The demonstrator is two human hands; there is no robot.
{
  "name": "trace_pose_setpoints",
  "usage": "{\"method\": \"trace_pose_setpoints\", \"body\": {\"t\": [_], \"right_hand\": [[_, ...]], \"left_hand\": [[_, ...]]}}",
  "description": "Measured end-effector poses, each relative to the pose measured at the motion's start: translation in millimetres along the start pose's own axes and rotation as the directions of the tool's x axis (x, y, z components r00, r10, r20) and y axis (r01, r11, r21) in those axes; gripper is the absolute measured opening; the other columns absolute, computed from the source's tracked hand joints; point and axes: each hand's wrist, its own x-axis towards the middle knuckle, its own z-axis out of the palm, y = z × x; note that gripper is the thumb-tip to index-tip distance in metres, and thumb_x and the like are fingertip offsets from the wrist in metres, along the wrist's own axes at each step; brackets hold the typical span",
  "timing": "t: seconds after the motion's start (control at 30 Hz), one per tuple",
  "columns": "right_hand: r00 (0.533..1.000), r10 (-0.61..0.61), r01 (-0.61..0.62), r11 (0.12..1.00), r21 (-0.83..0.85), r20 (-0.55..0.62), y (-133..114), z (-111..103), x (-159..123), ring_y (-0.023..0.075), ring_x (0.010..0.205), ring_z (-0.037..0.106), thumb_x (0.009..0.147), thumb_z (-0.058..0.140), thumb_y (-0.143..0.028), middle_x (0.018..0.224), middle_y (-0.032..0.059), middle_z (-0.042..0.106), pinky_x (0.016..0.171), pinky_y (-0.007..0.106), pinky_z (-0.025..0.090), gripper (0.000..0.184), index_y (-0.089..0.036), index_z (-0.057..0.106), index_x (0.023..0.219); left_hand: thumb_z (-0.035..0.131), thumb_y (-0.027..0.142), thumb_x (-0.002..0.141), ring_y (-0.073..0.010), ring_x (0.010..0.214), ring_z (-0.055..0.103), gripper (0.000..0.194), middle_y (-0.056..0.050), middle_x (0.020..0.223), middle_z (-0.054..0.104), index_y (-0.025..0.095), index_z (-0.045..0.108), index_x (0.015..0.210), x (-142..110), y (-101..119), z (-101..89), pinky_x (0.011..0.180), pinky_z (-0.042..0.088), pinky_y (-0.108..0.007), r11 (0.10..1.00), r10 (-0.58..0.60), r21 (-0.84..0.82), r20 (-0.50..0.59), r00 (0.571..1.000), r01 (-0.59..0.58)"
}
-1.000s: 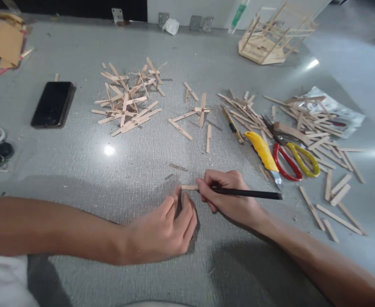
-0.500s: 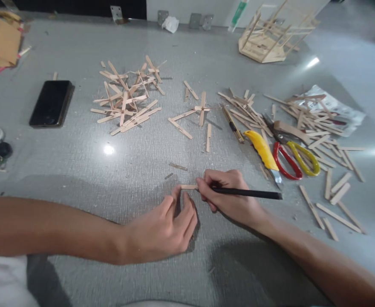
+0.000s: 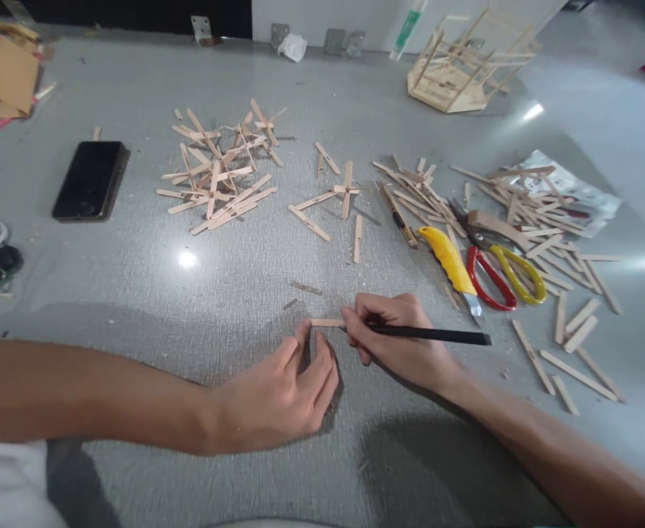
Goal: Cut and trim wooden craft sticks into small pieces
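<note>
A short wooden popsicle stick [image 3: 326, 323] lies crosswise on the table between my hands. The fingertips of my left hand [image 3: 289, 389] hold its left end, the other fingers curled towards the tabletop. My right hand [image 3: 391, 334] grips a slim black pencil [image 3: 437, 335], its shaft slanting back to the right. The pencil's tip meets the stick's lower edge near the right end, which my right fingers partly cover. Just above lie two thin slivers, one of them a longer splinter [image 3: 306, 288].
Glued stick pieces [image 3: 215, 180] are heaped behind. To the right lie a brass-coloured cutter [image 3: 398, 214], a yellow-handled knife [image 3: 448, 257], scissors [image 3: 490, 275] and loose sticks [image 3: 580, 315]. A phone [image 3: 90, 180] rests left. A wooden frame model [image 3: 448, 84] stands at the back.
My right hand and the pencil have slid slightly to the right along the stick. My left hand stays where it was on the stick's left end.
</note>
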Motion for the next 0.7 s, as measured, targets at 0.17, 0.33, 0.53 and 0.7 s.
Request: {"method": "trace_pose_setpoints", "body": {"t": [0.17,0.33,0.53,0.7], "right_hand": [[1.0,0.009,-0.009,1.0,0.024,-0.001,1.1,-0.1,0.0,0.0093,0.037,0.054,0.099,0.062,-0.042,0.042,-0.0043,0.057,0.045,0.023,0.043,0.043,-0.022,0.054,0.062],[1.0,0.018,-0.017,0.999,0.029,-0.015,1.5,1.5,0.4,0.0088,0.034,0.051,0.098,0.062,-0.046,0.04,-0.0054,0.054,0.043,0.023,0.043,0.045,-0.022,0.053,0.061],[1.0,0.019,-0.018,0.999,0.031,-0.018,1.0,2.2,0.6,0.0081,0.034,0.05,0.099,0.06,-0.043,0.04,-0.0052,0.053,0.042,0.023,0.042,0.044,-0.022,0.053,0.061],[1.0,0.002,-0.001,1.0,0.015,-0.025,1.3,3.6,-0.9,0.0073,0.035,0.047,0.1,0.058,-0.038,0.041,-0.0054,0.052,0.041,0.022,0.038,0.043,-0.021,0.051,0.06]], "left_hand": [[0.053,0.028,0.102,-0.0326,0.11,0.074,0.042,-0.027,0.116,0.074,-0.007,0.067,0.121,-1.6,4.4,4.3,0.086,0.06,-0.035,0.998,-0.052,0.029,-0.016,0.999,0.052],[0.053,0.031,0.103,-0.0321,0.111,0.073,0.044,-0.026,0.116,0.074,-0.006,0.067,0.122,-3.2,5.8,6.0,0.089,0.059,-0.036,0.998,-0.052,0.036,0.0,0.999,0.052],[0.053,0.031,0.102,-0.0321,0.111,0.073,0.043,-0.026,0.116,0.074,-0.005,0.067,0.122,-2.7,5.6,5.8,0.088,0.059,-0.036,0.998,-0.043,0.041,0.004,0.999,0.043],[0.055,0.031,0.101,-0.0344,0.112,0.073,0.046,-0.028,0.117,0.073,-0.008,0.065,0.123,-3.3,6.4,6.9,0.088,0.058,-0.037,0.999,-0.045,0.016,0.001,0.999,0.045]]}}
